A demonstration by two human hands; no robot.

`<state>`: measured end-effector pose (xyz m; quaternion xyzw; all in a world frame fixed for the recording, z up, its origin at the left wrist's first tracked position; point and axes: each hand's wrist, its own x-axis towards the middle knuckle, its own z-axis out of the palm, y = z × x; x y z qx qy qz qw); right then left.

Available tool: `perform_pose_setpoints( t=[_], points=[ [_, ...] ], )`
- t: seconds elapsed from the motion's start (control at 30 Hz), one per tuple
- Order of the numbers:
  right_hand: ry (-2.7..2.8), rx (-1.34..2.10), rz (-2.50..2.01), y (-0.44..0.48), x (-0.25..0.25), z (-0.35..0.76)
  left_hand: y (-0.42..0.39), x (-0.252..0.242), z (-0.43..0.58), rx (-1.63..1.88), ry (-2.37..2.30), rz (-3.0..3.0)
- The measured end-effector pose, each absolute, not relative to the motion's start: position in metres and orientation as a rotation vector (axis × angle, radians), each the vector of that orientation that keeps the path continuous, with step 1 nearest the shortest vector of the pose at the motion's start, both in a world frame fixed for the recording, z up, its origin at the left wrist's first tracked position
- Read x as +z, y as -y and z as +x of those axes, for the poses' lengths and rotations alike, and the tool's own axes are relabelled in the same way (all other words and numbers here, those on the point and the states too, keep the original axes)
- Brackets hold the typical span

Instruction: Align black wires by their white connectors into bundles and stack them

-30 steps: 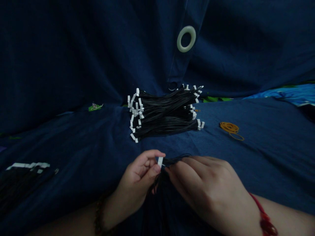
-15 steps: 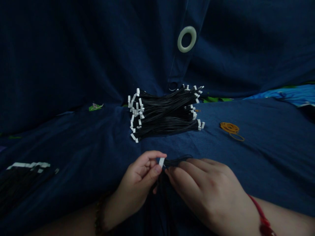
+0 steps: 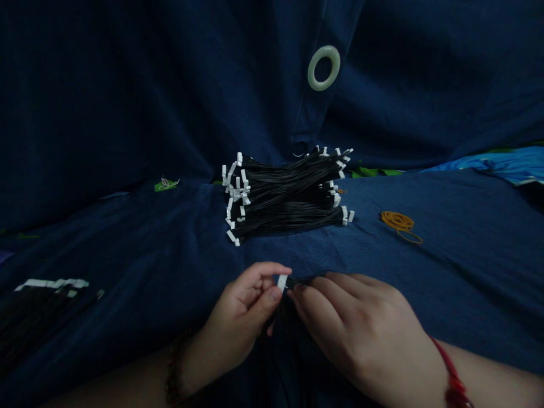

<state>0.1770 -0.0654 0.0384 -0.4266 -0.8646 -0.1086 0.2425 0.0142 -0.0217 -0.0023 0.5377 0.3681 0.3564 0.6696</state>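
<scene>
Between thumb and forefinger, my left hand (image 3: 242,314) pinches a small white connector (image 3: 282,282) from which thin black wires run to the right. My right hand (image 3: 357,323), seen from its back, is closed over those black wires (image 3: 302,280) just right of the connector; its fingertips are mostly hidden. More dark strands hang below, between the two hands. Beyond them lies a stack of black wire bundles (image 3: 289,192) with white connectors at both ends.
A coil of orange-brown rubber bands (image 3: 397,221) lies to the right. More black wires with white connectors (image 3: 55,284) rest at the far left. A green scrap with a pale string (image 3: 165,184) sits at the back left. Dark blue cloth with a pale ring (image 3: 323,68) rises behind.
Both hands keep nearly the same hold on the connector and wires. The wire loop showing above my right hand has drawn down lower.
</scene>
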Motion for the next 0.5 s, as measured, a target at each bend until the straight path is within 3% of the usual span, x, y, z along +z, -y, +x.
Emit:
perform_pose_setpoints(
  t=[0.5],
  points=[
    [2.434, -0.302, -1.201, 0.0609, 0.0396, 0.1764, 0.0208, -0.0053, 0.0137, 0.804, -0.852, 1.321]
  ],
)
